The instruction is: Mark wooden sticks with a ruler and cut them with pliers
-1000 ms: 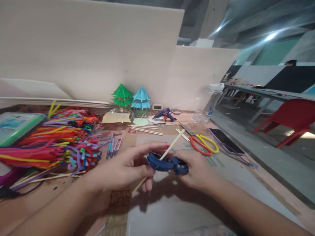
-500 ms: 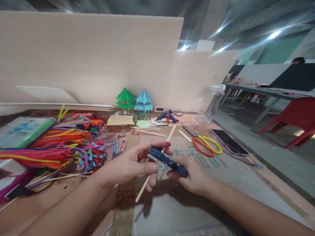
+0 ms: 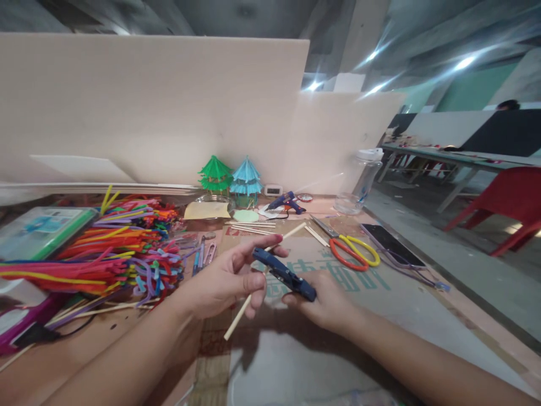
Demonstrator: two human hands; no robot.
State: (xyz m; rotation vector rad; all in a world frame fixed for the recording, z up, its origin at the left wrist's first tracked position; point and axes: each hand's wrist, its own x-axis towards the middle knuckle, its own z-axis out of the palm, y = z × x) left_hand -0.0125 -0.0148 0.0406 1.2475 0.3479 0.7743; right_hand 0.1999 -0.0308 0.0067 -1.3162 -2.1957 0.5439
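Observation:
My left hand [image 3: 236, 276] is closed round a thin pale wooden stick [image 3: 238, 320], which slants from lower left to upper right through the fingers. In my right hand [image 3: 325, 301] is a dark blue hand cutter [image 3: 285, 273], gripped at its near end. Its far end lies across the stick, close to my left fingertips. Whether the jaws bite into the wood is hidden. Below both hands lies cardboard with green lettering [image 3: 359, 276]. Beyond it, short sticks [image 3: 316, 236] and scissors with orange and yellow handles [image 3: 349, 248] rest on the table.
Bundles of coloured pipe cleaners [image 3: 97, 242] and a plastic case [image 3: 46, 231] fill the left side. Behind stand green [image 3: 214, 175] and blue [image 3: 246, 177] model roofs, a glue gun [image 3: 285, 202] and a clear jug [image 3: 355, 186]. A phone [image 3: 393, 245] lies right.
Both hands, with the stick and cutter, have shifted slightly left and up in the picture. The stick now leans over a little more. The view has tilted slightly.

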